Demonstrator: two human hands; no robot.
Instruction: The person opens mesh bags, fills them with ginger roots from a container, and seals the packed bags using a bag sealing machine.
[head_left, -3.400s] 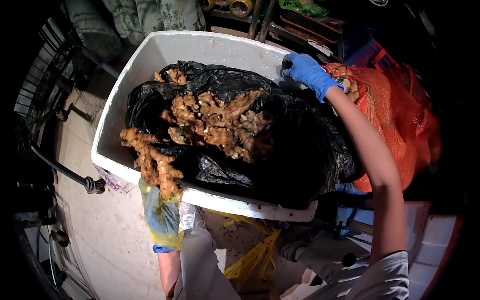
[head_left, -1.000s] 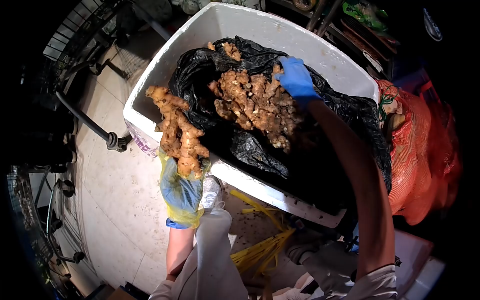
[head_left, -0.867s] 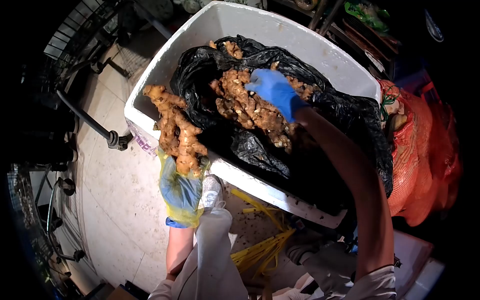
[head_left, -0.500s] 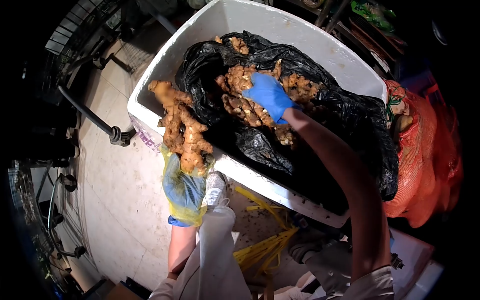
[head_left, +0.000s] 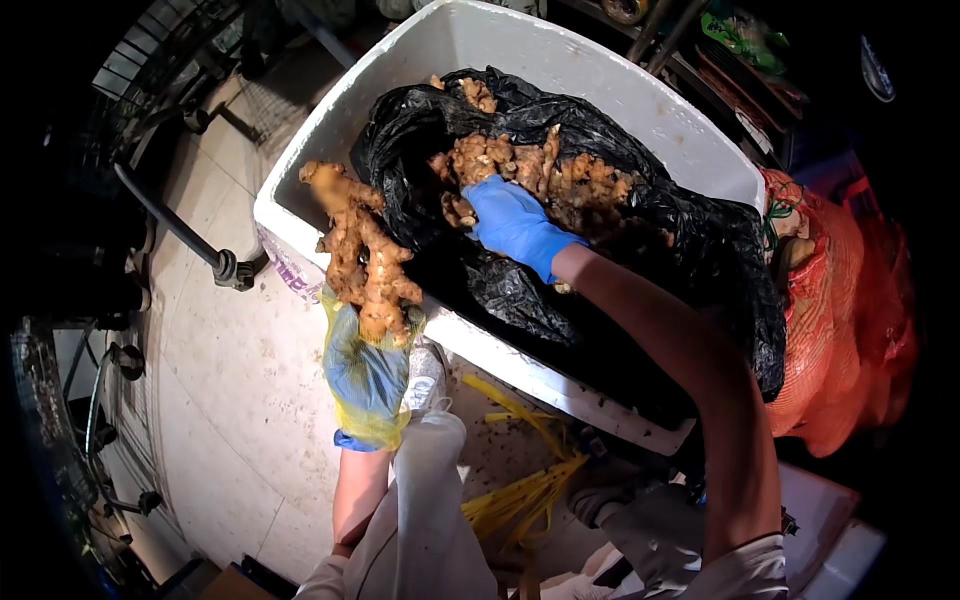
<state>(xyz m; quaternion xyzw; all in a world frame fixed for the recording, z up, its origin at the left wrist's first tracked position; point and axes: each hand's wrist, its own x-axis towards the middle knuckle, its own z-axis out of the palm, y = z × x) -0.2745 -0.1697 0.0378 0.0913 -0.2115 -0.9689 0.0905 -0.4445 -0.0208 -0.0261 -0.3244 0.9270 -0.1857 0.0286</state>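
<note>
A big knobbly ginger root (head_left: 365, 255) stands up from my left hand (head_left: 368, 375), which grips its lower end. That hand wears a blue glove with a yellow mesh net over it. Inside the white foam box, my right hand (head_left: 515, 225), in a blue glove, lies over ginger pieces with its fingers curled down around one; the fingertips are hidden. More ginger (head_left: 590, 185) is heaped beside and beyond this hand. A crumpled black plastic bag (head_left: 700, 235) surrounds the heap.
The foam box's wall (head_left: 590, 75) rises around the bag. A red mesh sack (head_left: 840, 320) leans at the right. Yellow straps (head_left: 520, 495) lie on the floor by my feet. Metal racks with a black leg (head_left: 170, 225) stand at the left.
My right hand has shifted left and toward me over the ginger, uncovering pieces behind it. The left hand and its ginger root have hardly moved.
</note>
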